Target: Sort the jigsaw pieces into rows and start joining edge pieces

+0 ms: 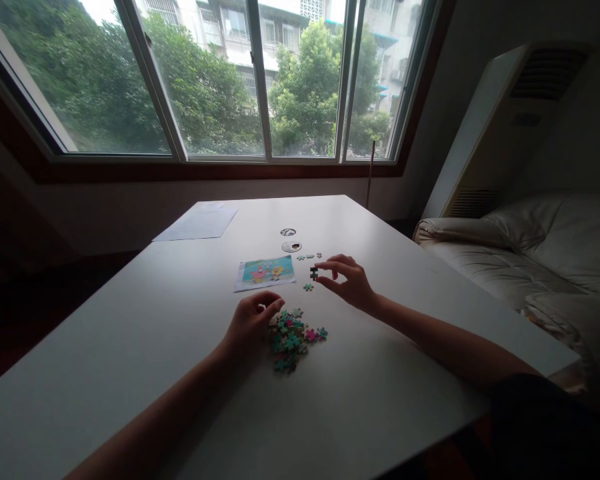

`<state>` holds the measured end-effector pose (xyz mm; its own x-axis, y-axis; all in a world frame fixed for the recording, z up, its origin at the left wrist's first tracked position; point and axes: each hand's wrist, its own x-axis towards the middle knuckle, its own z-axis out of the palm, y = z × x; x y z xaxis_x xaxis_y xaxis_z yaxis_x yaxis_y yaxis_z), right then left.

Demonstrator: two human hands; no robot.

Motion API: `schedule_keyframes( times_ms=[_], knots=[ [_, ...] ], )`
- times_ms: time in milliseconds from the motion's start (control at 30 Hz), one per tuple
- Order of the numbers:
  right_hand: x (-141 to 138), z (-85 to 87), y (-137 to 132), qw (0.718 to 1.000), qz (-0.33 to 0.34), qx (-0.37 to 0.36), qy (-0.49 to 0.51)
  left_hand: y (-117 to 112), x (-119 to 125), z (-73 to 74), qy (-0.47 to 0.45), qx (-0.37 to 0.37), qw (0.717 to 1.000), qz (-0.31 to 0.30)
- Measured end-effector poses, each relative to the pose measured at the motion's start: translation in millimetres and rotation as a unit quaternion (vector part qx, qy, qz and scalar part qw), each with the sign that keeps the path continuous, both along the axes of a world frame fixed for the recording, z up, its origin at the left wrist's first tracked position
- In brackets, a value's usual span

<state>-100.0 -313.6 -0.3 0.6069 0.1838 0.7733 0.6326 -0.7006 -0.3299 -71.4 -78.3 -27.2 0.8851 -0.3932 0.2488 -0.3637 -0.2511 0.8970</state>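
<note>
My right hand [347,283] pinches a dark jigsaw puzzle piece [314,273] between thumb and fingertips, holding it up above the table. Close by the left edge of a heap of puzzle pieces [290,341], mostly teal with some pink, is my left hand [254,316]. Its fingers are curled with thumb and forefinger together; whatever may be between them is hidden. Several loose pieces [309,257] lie in a short row beyond the right hand, and a single piece [308,287] rests just below the held one. A colourful cartoon picture sheet [267,271] lies left of them.
The white table [380,400] carries a large paper sheet [197,222] at its far left. Two round items [291,247] sit near the middle of the far half. A pale sofa [480,260] stands to the right, with windows behind the table.
</note>
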Motion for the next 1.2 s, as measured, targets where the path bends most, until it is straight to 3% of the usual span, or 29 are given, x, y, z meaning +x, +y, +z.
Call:
schedule_keyframes(
  times_ms=[467,600,767,867,1200],
  knots=[
    [6.5,-3.8,-6.1,1.000,0.004,-0.022,0.000,-0.3,0.3,-0.4,-0.010,0.012,1.000,-0.004],
    [32.3,-9.1,-26.7,0.998,0.015,-0.022,0.054,1.2,3.1,-1.7,-0.016,0.022,1.000,-0.005],
    [84.2,-21.5,-68.7,0.975,-0.096,-0.063,0.189,1.8,7.6,-3.0,-0.025,0.031,0.999,0.000],
    [108.3,-28.7,-84.6,0.961,-0.125,-0.082,0.232,1.3,7.7,-2.5,-0.023,0.033,0.999,0.004],
    [131.5,-35.3,-81.2,0.933,-0.162,-0.124,0.296,1.4,3.5,-1.6,-0.020,0.029,0.999,0.001]
  ],
)
